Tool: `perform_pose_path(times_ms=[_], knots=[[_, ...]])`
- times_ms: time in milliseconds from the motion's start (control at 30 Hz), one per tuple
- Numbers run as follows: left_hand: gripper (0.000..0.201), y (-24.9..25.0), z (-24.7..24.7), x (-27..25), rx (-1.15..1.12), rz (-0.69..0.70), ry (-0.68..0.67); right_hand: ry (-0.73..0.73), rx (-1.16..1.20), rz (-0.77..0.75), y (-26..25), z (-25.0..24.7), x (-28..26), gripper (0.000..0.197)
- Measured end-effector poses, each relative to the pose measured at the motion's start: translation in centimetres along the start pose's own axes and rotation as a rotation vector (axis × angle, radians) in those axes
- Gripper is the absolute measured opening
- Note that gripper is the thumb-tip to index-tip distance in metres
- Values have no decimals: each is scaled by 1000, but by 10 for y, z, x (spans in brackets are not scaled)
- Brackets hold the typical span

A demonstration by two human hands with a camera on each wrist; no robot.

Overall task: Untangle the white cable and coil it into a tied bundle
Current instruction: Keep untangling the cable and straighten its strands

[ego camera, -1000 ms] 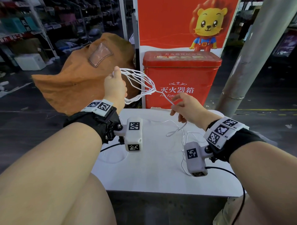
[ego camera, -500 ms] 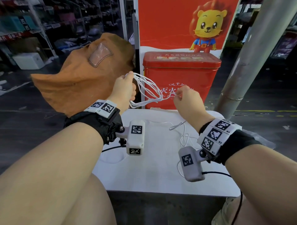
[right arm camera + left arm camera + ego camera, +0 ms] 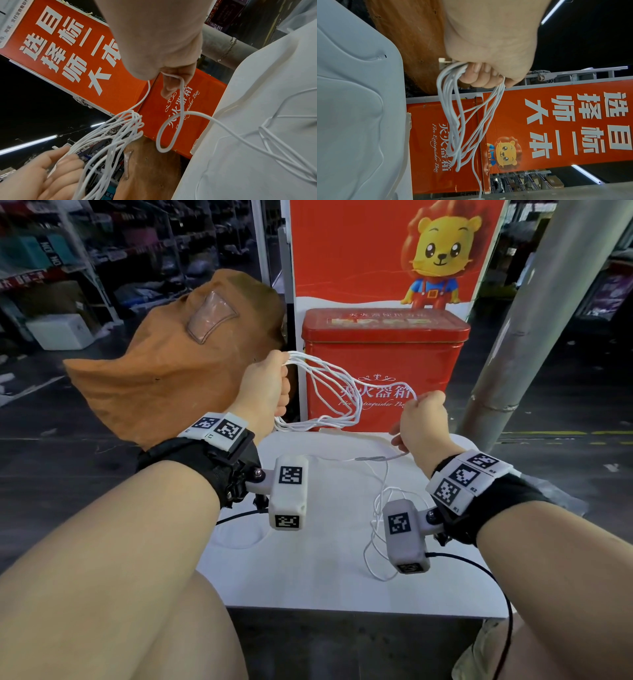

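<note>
A thin white cable (image 3: 337, 392) hangs in several loops from my left hand (image 3: 265, 386), which grips the coil (image 3: 453, 121) in its curled fingers above the far left of the white table (image 3: 329, 570). To the right, my right hand (image 3: 419, 419) pinches one strand of the same cable (image 3: 173, 77) between thumb and fingers. A small loop (image 3: 164, 132) dangles below that hand. The loose tail (image 3: 376, 508) runs down onto the table under my right wrist.
A red fire extinguisher box (image 3: 383, 364) stands just behind the table. An orange-brown cloth bag (image 3: 178, 364) bulges at the left and a grey metal pole (image 3: 534, 316) slants at the right. Shelves with goods fill the dark background.
My right hand has drawn away to the right with its strand, stretching the cable out from the coil. The left hand stays raised with the loops.
</note>
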State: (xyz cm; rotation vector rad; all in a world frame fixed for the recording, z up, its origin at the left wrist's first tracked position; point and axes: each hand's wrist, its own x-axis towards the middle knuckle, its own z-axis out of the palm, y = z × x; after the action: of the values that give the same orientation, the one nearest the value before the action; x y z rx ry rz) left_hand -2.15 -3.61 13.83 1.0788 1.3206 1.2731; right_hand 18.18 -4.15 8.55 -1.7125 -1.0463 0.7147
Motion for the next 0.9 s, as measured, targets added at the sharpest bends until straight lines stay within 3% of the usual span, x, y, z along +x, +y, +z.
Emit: perform_pose_path(times_ms=[133,267,400,533,733,900], knots=[[40,-1,1,1,-65,8,58,-56,40,20,-4,2,-4,15],[37,-3,2,4,-168,34,137,-252,-77,-20,-6,4,-12,10],[34,-4,0,7,-214,46,213,-465,-303,-209,-3,11,-17,15],[30,-4,-2,8,-190,54,266,-478,-409,-387,-6,14,-20,25],[30,-4,-1,8,-206,60,223,-677,-574,-453,-9,17,-30,47],[28,-10,6,8,-40,104,124,-630,-595,-537,-18,20,-32,27]])
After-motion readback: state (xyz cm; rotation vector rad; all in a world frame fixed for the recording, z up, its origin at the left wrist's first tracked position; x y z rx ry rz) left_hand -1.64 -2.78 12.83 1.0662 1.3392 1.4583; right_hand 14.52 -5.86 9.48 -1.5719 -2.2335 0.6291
